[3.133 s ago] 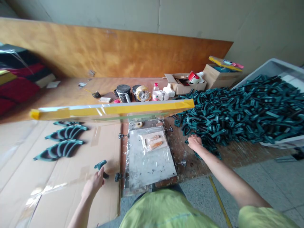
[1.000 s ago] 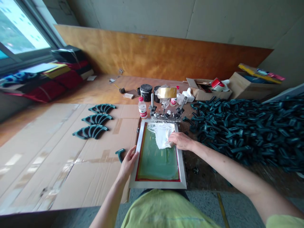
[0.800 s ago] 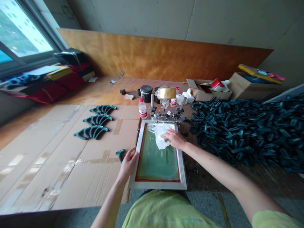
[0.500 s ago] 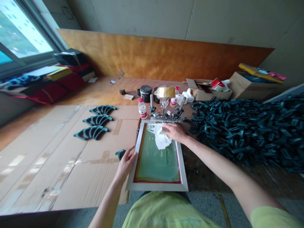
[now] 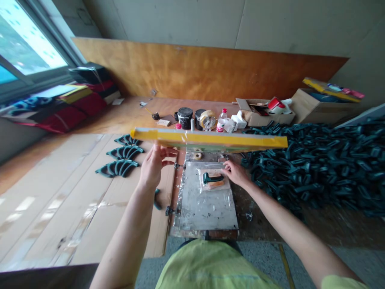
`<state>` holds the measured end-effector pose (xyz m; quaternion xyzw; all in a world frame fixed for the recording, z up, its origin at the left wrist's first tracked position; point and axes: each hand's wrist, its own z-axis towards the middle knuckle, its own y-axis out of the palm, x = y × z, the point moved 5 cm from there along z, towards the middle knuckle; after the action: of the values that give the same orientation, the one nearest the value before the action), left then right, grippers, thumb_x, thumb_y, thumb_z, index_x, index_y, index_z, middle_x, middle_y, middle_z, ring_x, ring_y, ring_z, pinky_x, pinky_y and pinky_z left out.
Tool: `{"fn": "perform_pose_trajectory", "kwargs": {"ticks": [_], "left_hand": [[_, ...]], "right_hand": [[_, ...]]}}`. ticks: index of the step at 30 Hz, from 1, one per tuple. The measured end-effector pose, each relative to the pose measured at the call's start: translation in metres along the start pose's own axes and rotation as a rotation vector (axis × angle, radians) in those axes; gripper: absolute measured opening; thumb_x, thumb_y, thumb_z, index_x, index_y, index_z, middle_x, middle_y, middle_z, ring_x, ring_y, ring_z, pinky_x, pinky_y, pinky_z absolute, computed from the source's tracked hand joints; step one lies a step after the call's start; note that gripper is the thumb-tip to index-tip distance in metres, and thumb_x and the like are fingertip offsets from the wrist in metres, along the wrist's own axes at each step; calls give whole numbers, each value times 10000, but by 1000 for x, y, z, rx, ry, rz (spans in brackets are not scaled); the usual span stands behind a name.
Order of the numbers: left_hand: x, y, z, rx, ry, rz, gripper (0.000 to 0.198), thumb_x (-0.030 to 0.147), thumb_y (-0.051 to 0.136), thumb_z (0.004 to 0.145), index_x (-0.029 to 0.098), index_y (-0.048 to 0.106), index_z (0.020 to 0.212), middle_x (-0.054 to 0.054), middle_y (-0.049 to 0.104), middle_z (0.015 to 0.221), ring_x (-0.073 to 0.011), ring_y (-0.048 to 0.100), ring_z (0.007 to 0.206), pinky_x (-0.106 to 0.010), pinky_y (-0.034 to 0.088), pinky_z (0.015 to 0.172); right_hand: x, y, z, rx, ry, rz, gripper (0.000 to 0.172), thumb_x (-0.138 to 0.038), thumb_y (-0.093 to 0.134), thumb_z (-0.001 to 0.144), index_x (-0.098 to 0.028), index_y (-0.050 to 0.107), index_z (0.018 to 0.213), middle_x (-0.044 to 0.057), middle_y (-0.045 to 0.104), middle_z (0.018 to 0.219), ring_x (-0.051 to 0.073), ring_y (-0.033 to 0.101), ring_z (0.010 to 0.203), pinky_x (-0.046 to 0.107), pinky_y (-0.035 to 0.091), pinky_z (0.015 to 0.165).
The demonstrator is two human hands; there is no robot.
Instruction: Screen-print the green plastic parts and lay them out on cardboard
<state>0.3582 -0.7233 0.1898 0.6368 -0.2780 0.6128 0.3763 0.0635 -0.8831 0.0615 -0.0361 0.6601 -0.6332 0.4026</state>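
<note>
My left hand (image 5: 152, 165) grips the near edge of a screen-printing frame (image 5: 210, 139), fingers under it. The frame is tilted up, its yellow-taped edge towards me; its mesh is mostly hidden. Below it, a dark green curved plastic handle (image 5: 213, 178) lies in an orange-pink holder (image 5: 215, 184) on a grey metal base plate (image 5: 207, 208). My right hand (image 5: 234, 172) is at the handle's right end, thumb and forefinger slightly apart; whether they touch it I cannot tell. Another dark green handle (image 5: 157, 199) lies left of the plate, partly behind my left forearm.
Three rows of green handles (image 5: 117, 168) lie on cardboard (image 5: 75, 208) at left. A large heap of handles (image 5: 319, 168) covers the right side. Behind the frame stand black tubs (image 5: 185, 117), a tape roll (image 5: 207, 120), a bottle (image 5: 220, 125) and open boxes (image 5: 267, 119).
The screen frame has swung up from flat, uncovering the plate and handle. My left hand has risen with it. My right hand has left the white scraper and moved to the handle.
</note>
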Motion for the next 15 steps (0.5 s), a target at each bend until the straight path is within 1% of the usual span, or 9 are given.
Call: {"fn": "perform_pose_trajectory", "kwargs": {"ticks": [1, 3, 5, 6, 9, 11, 13, 14, 15], "left_hand": [[1, 3, 3, 0, -6, -20, 516, 665, 496, 800, 174, 615, 905, -80, 692, 846, -185, 656, 783, -238, 501, 576], [-5, 4, -1, 64, -2, -51, 534, 681, 470, 811, 188, 589, 978, -67, 693, 855, -165, 656, 752, -223, 495, 567], [-31, 7, -20, 95, -100, -55, 562, 677, 497, 803, 192, 558, 1080, -77, 708, 907, -158, 659, 719, -224, 494, 553], [-51, 14, -36, 48, -221, -41, 595, 679, 520, 790, 180, 552, 1113, -99, 715, 940, -166, 665, 705, -232, 493, 536], [-120, 42, -99, -236, -692, -16, 668, 690, 558, 760, 136, 582, 1134, -187, 713, 1038, -239, 699, 753, -282, 511, 505], [-149, 45, -130, -252, -815, -81, 586, 654, 570, 776, 151, 613, 1073, -177, 717, 1046, -252, 710, 809, -292, 527, 532], [-168, 27, -140, -152, -810, -102, 491, 614, 570, 789, 149, 642, 932, -148, 737, 945, -227, 710, 767, -269, 516, 534], [-174, 9, -139, -86, -786, -66, 475, 606, 559, 790, 143, 648, 854, -138, 740, 874, -208, 701, 710, -255, 502, 519], [-180, -15, -135, -18, -759, 2, 483, 609, 535, 789, 140, 649, 783, -131, 736, 803, -194, 684, 648, -249, 487, 502]], "right_hand": [[-7, 11, -9, -46, -63, -15, 300, -323, 658, 822, -217, 603, 1097, 49, 673, 956, 194, 613, 882, 308, 457, 788], [-23, 26, -22, -125, -167, -70, 327, -294, 698, 802, -222, 600, 1106, 62, 648, 1038, 205, 585, 979, 327, 438, 848], [-40, 30, -30, -133, -186, -120, 211, -258, 687, 820, -211, 626, 1017, 65, 632, 1014, 213, 561, 1001, 340, 428, 868], [-51, 29, -34, -108, -180, -128, 147, -251, 672, 835, -203, 634, 969, 64, 624, 981, 212, 554, 987, 339, 429, 865], [-92, 27, -52, -24, -256, -121, 103, -290, 624, 875, -197, 647, 914, 65, 601, 906, 210, 541, 936, 337, 435, 852], [-118, 33, -67, -60, -433, -91, 124, -296, 578, 905, -216, 661, 951, 58, 608, 906, 198, 545, 916, 328, 437, 857], [-119, 38, -80, -132, -562, -53, 180, -229, 515, 934, -239, 663, 1036, 46, 634, 954, 175, 561, 920, 300, 442, 861], [-106, 36, -83, -147, -548, -52, 236, -169, 482, 936, -244, 659, 1073, 42, 645, 990, 164, 568, 936, 286, 445, 860], [-84, 32, -85, -152, -480, -74, 305, -105, 452, 925, -245, 652, 1107, 43, 652, 1035, 160, 572, 966, 277, 447, 860]]}}
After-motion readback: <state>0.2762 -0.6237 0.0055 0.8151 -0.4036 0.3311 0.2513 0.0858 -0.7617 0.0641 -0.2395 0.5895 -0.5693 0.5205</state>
